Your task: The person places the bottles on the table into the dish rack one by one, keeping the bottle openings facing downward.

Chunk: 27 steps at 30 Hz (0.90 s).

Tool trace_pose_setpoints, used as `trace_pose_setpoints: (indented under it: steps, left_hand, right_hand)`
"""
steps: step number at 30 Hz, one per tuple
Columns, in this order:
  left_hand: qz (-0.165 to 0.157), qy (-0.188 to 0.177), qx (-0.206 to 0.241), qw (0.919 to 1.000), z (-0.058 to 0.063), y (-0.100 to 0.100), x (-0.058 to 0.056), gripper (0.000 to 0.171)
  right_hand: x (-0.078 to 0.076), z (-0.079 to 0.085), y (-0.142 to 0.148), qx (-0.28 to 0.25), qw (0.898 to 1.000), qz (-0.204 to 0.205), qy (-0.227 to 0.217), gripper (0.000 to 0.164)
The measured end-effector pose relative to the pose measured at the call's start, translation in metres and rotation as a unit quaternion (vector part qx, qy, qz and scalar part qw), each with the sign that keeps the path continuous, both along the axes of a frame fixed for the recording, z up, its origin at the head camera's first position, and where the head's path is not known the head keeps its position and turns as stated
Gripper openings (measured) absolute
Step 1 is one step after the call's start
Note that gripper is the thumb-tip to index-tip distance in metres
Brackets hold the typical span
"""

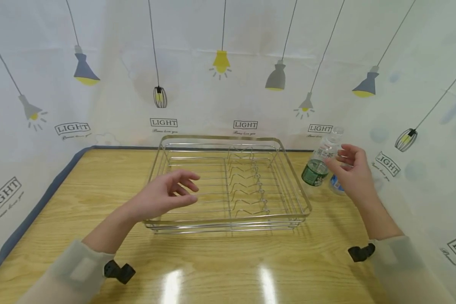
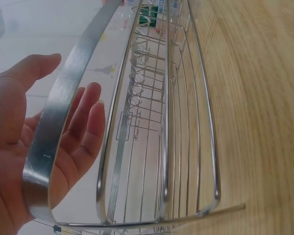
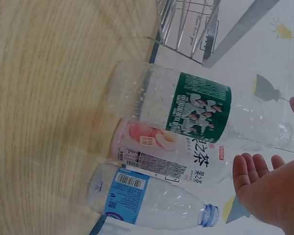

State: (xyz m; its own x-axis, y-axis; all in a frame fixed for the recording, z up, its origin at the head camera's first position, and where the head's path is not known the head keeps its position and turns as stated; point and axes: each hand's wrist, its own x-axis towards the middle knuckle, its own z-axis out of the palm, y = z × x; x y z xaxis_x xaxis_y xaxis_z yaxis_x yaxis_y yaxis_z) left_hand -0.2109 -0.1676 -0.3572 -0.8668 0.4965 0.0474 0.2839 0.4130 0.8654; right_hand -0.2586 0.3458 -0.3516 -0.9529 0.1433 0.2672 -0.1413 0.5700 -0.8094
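A silver wire dish rack [image 1: 228, 219] with a flat metal rim sits on the wooden table. Over its left part hangs my left hand [image 1: 163, 194], holding nothing, fingers loosely bent and thumb apart. The rim crosses in front of this hand [image 2: 78, 132] in the left wrist view. At right stand three clear plastic bottles: one with a green label [image 3: 201, 105], one with a peach-picture label [image 3: 157, 152], one with a blue label [image 3: 132, 193]. Beside their upper parts is my right hand [image 1: 355, 177], fingers loosely curved; whether it touches a bottle I cannot tell.
Wire plate dividers [image 1: 251, 181] run along the rack's right half. A white sheet printed with lamps [image 1: 197, 84] stands behind the table [image 1: 220, 266] and along its sides. The bottles stand close together, between the rack's right side and the sheet.
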Motion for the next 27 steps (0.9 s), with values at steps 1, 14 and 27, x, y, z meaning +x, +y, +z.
trace_pose_setpoints:
  steps: [1,14,27]
  left_hand:
    - [0.001,-0.001,0.002,1.0000,0.000,-0.001,0.000,0.055]
    - [0.006,0.006,0.013,0.9999,0.003,-0.001,0.001,0.053]
    - [0.004,-0.007,0.023,0.9997,0.006,0.000,0.001,0.053]
  right_hand:
    - [-0.002,-0.001,0.000,0.003,1.000,0.005,-0.007,0.085]
    - [-0.019,-0.013,-0.009,0.009,0.999,0.018,-0.049,0.101]
    - [-0.016,-0.014,-0.011,0.026,0.999,0.011,-0.019,0.095]
